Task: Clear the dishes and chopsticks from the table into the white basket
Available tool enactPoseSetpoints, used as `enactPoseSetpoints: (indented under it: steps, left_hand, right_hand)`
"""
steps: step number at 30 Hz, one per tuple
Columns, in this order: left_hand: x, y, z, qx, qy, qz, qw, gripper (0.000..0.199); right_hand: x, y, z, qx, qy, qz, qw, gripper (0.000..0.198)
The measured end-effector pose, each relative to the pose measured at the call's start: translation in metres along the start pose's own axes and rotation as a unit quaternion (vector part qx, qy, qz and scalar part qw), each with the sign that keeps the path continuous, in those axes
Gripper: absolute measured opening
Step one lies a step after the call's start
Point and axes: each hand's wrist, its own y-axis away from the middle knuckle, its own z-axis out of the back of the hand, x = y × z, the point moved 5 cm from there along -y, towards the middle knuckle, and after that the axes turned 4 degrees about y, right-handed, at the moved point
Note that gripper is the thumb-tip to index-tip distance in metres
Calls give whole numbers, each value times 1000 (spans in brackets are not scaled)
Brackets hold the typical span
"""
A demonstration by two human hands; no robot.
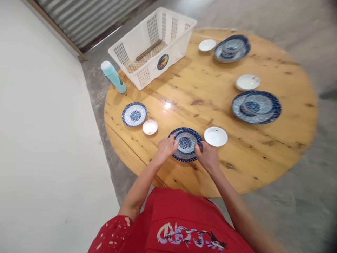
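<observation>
At the near side of the table, a blue-and-white bowl (185, 143) sits on or just over a blue-rimmed plate (184, 159). My left hand (167, 147) grips the bowl's left rim with curled fingers. On the opposite side, my right hand (207, 155) pinches its right rim. Whether the bowl touches the plate, I cannot tell. Close by my right hand is a white dish (216, 136). Left of my left hand lie a small white dish (150, 127) and a blue-and-white plate (134, 114) with nothing on it.
A white plastic basket (147, 75) holding thin sticks stands at the back of the round wooden table (179, 102). Beside it is a turquoise bottle (113, 76). Rightward are two plates (276, 109) (246, 43) bearing bowls, and white dishes (248, 82) (207, 45).
</observation>
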Motion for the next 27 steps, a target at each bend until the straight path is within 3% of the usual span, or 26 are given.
enactPoseSetpoints:
  steps: [5, 9, 12, 15, 20, 24, 27]
  left_hand:
    - [2, -7, -8, 39, 96, -18, 994, 29]
    - [-1, 2, 2, 22, 88, -37, 995, 29]
    - [-11, 21, 12, 11, 67, -70, 995, 28]
    - [-26, 42, 12, 32, 59, -111, 992, 27]
    - [-55, 75, -8, 105, 58, -187, 975, 27]
    - [-73, 94, -26, 128, 39, -204, 970, 26]
    - [-91, 104, -36, 125, 16, -187, 974, 28]
  right_hand:
    - [11, -5, -2, 32, -105, 3, 994, 27]
    - [16, 9, 6, 3, -138, -3, 990, 25]
    - [10, 37, 18, -56, -159, -1, 986, 26]
    - [-8, 72, 25, -97, -198, -35, 975, 31]
    - [-47, 134, 22, -116, -243, -148, 952, 38]
    - [-73, 163, 10, -77, -299, -211, 928, 41]
    - [-95, 169, 7, -50, -362, -218, 905, 42]
